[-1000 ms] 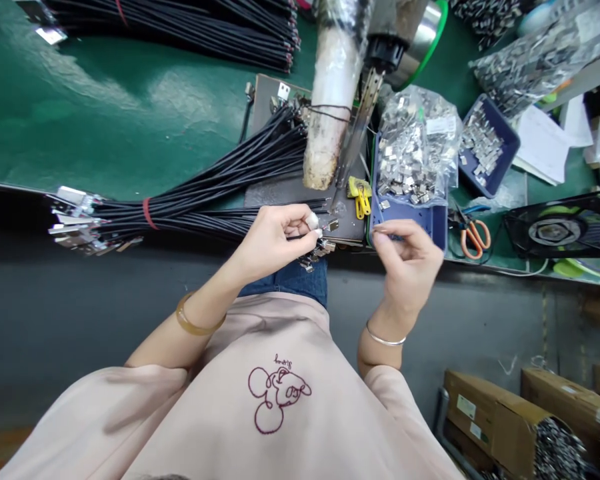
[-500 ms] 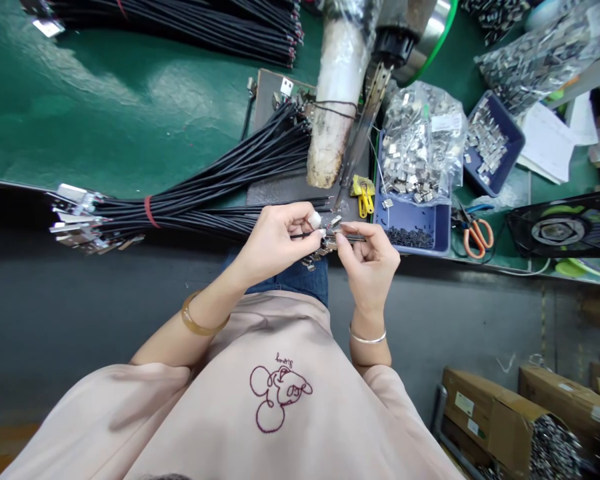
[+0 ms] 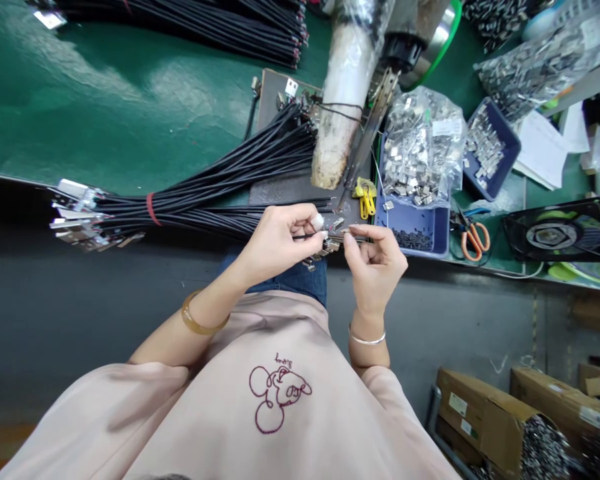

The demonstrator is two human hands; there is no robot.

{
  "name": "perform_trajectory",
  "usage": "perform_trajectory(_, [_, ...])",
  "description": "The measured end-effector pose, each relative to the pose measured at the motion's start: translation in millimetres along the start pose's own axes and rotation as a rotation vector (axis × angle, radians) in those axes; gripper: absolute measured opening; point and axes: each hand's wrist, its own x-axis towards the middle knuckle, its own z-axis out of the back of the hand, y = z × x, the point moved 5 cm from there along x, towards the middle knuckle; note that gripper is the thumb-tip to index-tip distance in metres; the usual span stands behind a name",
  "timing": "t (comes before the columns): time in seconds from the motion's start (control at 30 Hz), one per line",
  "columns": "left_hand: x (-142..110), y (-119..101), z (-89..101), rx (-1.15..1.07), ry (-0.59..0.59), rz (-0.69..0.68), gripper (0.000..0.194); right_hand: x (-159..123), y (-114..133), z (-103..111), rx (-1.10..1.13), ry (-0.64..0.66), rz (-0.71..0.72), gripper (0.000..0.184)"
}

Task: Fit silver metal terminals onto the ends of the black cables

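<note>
My left hand (image 3: 293,233) is closed in a pinch on a black cable (image 3: 305,235) near its end, with white coverings on the fingertips. A short way to the right, my right hand (image 3: 375,257) is also pinched; a thin strip shows at its fingers, too small to make out. Small metal USB connectors (image 3: 330,247) lie in a cluster below and between the hands. The bundle of black cables (image 3: 220,173), tied with a red band (image 3: 153,210), stretches left from the dark mat (image 3: 275,193).
A soldering fixture wrapped in plastic (image 3: 343,100) hangs over the mat. To the right are a yellow clip-like tool (image 3: 365,200), a blue tray (image 3: 440,230) with small black parts, a bag of metal shells (image 3: 420,147), orange-handled scissors (image 3: 475,240) and a fan (image 3: 555,233).
My right hand has drawn slightly to the right, widening the gap between the hands. My left hand keeps its pinch on the cable almost in place. The camera view has shifted a little.
</note>
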Motion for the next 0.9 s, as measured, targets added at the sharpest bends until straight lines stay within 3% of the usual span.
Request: perform_trajectory(0.9, [-0.6,-1.2,-0.6,-0.005,0.034,-0.019,0.011,-2.9,3.2,-6.4,-0.062,0.051,0.05,0.006])
